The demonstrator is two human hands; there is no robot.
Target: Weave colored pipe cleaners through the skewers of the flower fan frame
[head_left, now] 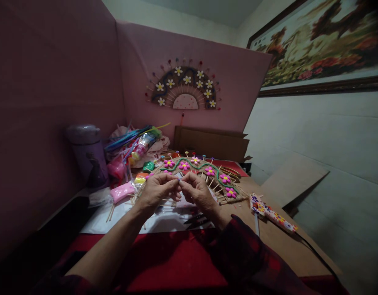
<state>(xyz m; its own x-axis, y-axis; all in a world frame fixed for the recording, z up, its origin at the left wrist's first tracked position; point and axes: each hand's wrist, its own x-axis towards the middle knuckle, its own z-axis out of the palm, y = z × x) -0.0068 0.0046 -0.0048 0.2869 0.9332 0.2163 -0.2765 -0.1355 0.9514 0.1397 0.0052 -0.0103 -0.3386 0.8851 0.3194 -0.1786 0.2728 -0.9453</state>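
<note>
Fingertips pinched, my left hand and my right hand meet over a tiny purple-blue bit that looks like soft clay. Its shape is mostly hidden by the fingers. Just behind and below them lies a half-round, twine-covered fan with pink clay flowers, a green wavy line and thin wooden sticks tipped with coloured balls. My hands cover the fan's left and middle parts. A pink clay pack lies left of my left hand, with orange-yellow and green packs behind it.
A flowered glue gun with a black cord lies at right. Dark scissors rest under my right wrist. At left stand a purple flask and a pile of bagged craft supplies. Another fan hangs on the pink panel; cardboard leans below.
</note>
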